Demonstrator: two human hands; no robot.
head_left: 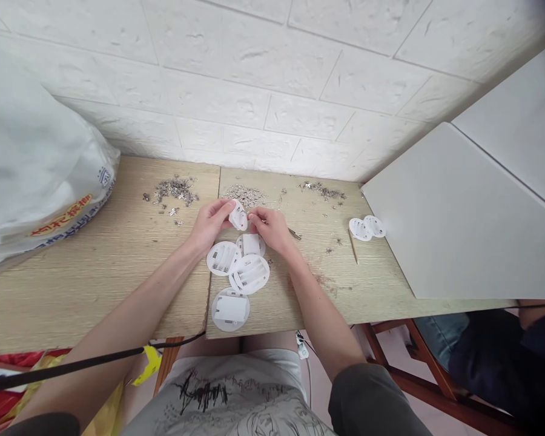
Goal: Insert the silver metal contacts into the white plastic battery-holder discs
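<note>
My left hand [212,223] is closed on the edge of a white round plastic battery holder [238,215], held tilted above the table. My right hand [271,229] is pinched at the holder's right edge; what its fingertips grip is too small to make out. Below both hands lie several more white battery holders, some overlapping: one with open slots [223,258], another on top of the stack [251,274], and one with a flat back up [230,309]. A thin metal tool [295,234] shows just beyond my right wrist; I cannot tell whether the hand touches it.
Piles of small metal pieces lie at the left [177,191], middle [246,195] and right [323,191]. Two white holders [367,227] and a wooden stick [353,247] lie by a white panel [436,212]. A plastic bag [40,163] bulges at left. A cable [95,358] crosses below the table edge.
</note>
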